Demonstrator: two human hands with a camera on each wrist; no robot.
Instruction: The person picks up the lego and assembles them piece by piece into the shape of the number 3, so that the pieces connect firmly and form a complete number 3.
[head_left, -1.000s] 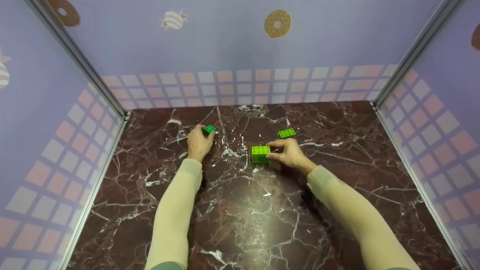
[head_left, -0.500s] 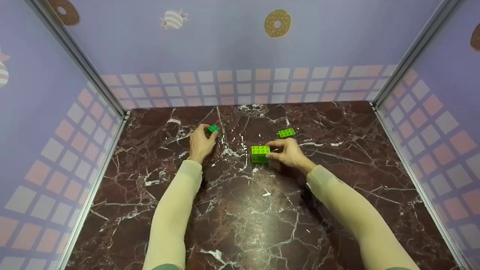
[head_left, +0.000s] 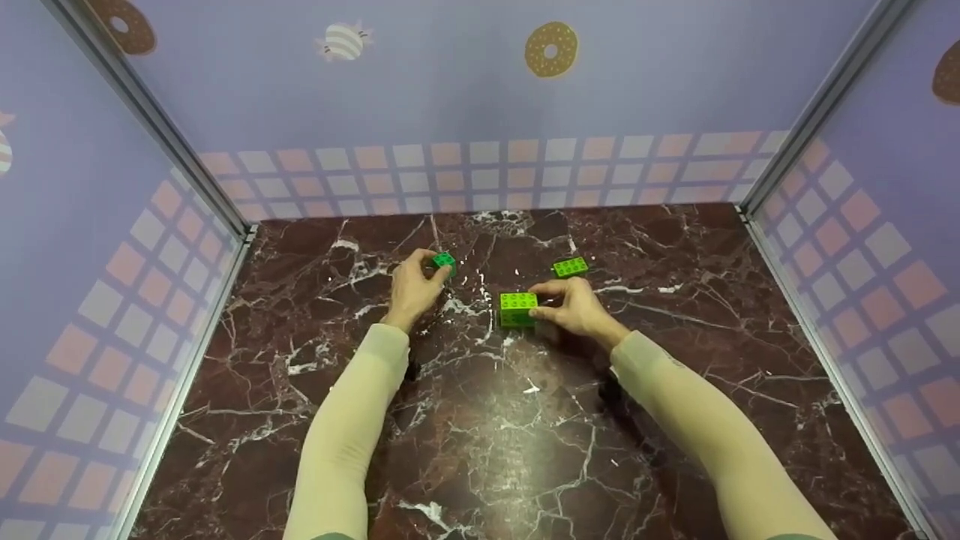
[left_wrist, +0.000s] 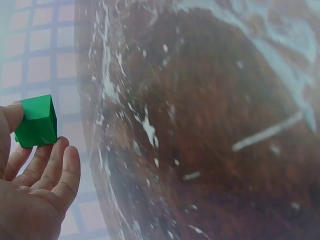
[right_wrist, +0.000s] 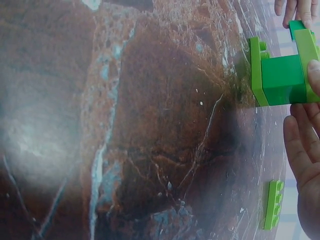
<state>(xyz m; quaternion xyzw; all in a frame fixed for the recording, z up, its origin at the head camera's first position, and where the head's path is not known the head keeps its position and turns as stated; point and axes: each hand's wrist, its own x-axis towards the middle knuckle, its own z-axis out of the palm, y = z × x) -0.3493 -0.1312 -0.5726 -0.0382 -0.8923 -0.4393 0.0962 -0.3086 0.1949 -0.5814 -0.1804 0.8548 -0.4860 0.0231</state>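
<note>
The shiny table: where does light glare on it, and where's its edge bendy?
Head view: glare low centre on the dark red-brown marbled tabletop, far edge nearly straight; right wrist view: whitish glare at left, edge bowed; left wrist view: edge bowed.

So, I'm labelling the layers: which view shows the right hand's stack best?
The right wrist view: it shows the stack side-on, though cropped, a darker green block between two lime pieces. The head view shows its studded top and near side; the left wrist view shows none of it.

L hand (head_left: 414,289) w/ grn brick (head_left: 444,259) now nearer stack (head_left: 517,302)
</note>
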